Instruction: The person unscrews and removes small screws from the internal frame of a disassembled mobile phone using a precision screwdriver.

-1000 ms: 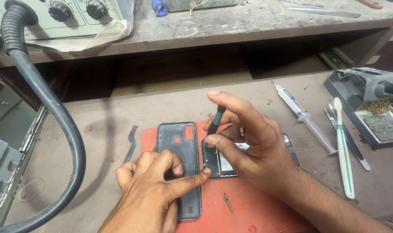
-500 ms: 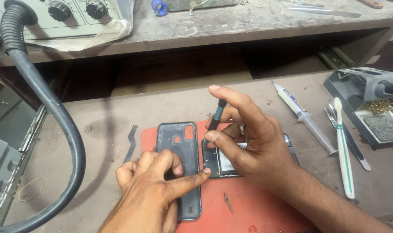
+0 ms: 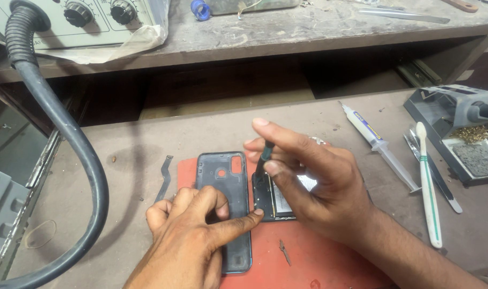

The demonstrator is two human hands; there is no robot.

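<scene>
around my work i see a thick black hose [image 3: 67, 155] curving down the left side, coming from a grey control box [image 3: 88, 21] with knobs on the upper shelf. a flat ribbon cable [image 3: 164, 179] lies on the bench just left of the red mat [image 3: 329, 262]. to the right lie a syringe [image 3: 380, 145] and a white toothbrush [image 3: 429, 187], and beyond them a soldering stand [image 3: 453, 123]; its tray holds brass wool [image 3: 471, 134] and a grey sponge [image 3: 477, 159]. a small metal piece [image 3: 284, 251] rests on the mat near my wrists.

my right hand [image 3: 313, 187] covers much of the opened phone [image 3: 271, 198], so i cannot see most of its inside. its fingers are pinched around a dark thin tool [image 3: 264, 158], held nearly upright with its tip down at the phone's upper left edge. my left hand [image 3: 196, 235] is loosely curled, resting on the dark back cover [image 3: 225, 203], thumb stretched out and touching the phone's lower left corner. the phone lies on the mat, just beside the cover.
</scene>
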